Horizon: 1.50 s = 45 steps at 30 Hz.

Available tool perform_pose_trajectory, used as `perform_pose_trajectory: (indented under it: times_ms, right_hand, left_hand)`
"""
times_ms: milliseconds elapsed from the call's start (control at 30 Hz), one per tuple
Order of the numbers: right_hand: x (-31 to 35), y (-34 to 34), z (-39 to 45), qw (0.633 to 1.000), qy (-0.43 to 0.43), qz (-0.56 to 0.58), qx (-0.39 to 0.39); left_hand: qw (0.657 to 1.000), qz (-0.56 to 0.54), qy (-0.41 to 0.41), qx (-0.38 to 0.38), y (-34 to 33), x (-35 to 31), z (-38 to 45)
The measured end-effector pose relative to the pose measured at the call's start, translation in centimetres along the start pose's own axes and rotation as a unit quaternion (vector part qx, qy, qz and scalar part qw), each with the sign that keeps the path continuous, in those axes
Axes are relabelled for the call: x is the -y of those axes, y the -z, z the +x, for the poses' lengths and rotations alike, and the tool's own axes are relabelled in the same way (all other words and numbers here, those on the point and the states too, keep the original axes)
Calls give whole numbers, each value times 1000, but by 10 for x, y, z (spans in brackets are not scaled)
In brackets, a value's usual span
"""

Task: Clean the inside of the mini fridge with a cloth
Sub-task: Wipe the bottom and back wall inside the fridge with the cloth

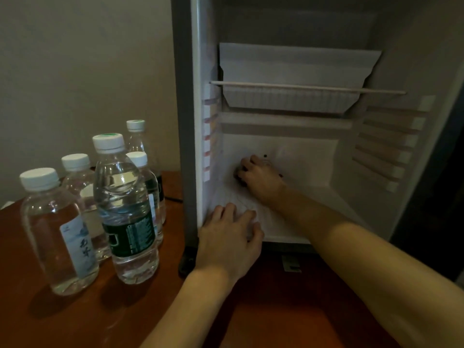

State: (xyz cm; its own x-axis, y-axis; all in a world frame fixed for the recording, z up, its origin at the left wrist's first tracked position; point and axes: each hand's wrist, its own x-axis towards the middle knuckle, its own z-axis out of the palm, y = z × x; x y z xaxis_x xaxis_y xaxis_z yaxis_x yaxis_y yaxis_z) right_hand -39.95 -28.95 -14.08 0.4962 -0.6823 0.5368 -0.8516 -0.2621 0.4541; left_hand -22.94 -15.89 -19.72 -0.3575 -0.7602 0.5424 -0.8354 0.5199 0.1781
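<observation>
An open mini fridge (313, 136) is seen at two o'clock on a wooden table (62, 322). A white cloth (241, 209) is spread on the fridge floor. It is pressed flat by the left hand (231, 237), fingers spread wide. Deeper in, something small and dark is clutched by the curled right hand (258, 177); what it is cannot be told. Five water bottles (125, 209) are grouped at nine o'clock and could be toppled by a withdrawn elbow.
</observation>
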Motion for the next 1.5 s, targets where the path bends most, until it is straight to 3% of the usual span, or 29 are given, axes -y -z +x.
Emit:
perform_pose_trajectory:
  times_ms: [133, 333, 567, 667, 833, 933, 1067, 1200, 1500]
  right_hand:
    - [-13, 26, 6, 1000, -1, -16, 12]
    - [-56, 54, 7, 996, -52, -27, -67]
    - [-43, 35, -22, 995, -95, 16, -8]
    - [-44, 32, -24, 992, -124, 34, -17]
    - [-32, 20, -33, 1000, -8, -9, 5]
    - [-27, 16, -36, 1000, -18, 12, 8]
    - [-26, 34, -32, 996, -10, -28, 88]
    - [-53, 56, -13, 991, -129, 6, -41]
    - [-47, 36, -20, 990, -125, 44, -52]
  left_hand:
    - [1000, 0, 4, -6, 2, -1, -2]
    - [1000, 5, 7, -3, 2, -2, -2]
    - [1000, 0, 6, -9, 1, -1, -2]
    - [1000, -3, 5, -17, 1, -2, -3]
    - [1000, -9, 8, -21, 3, -2, -3]
    - [1000, 3, 5, -16, 3, -2, -3]
    - [1000, 12, 10, -16, 2, -3, -5]
    - [1000, 11, 10, -13, 1, -3, -4]
    - [1000, -4, 10, -27, -1, -2, -3]
